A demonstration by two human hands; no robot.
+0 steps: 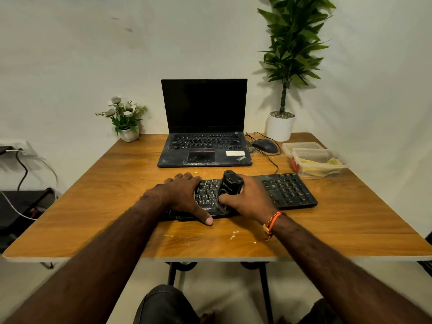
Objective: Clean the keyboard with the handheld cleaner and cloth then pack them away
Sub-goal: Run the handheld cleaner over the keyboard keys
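A black keyboard (287,190) lies across the wooden table (93,206), dusty between its keys. My left hand (184,195) rests flat on the keyboard's left part, fingers spread, thumb at its front edge. My right hand (247,199) grips a black handheld cleaner (230,187) that stands on the keys near the keyboard's middle, its brush end down. A yellow cloth (322,166) sits inside a clear plastic container (332,170) at the right side of the table.
An open black laptop (204,127) stands behind the keyboard. A wired mouse (265,145) lies to its right, its cable running to the keyboard. A small flower pot (128,134) and a tall potted plant (280,126) stand at the back. Crumbs (233,235) lie near the front edge.
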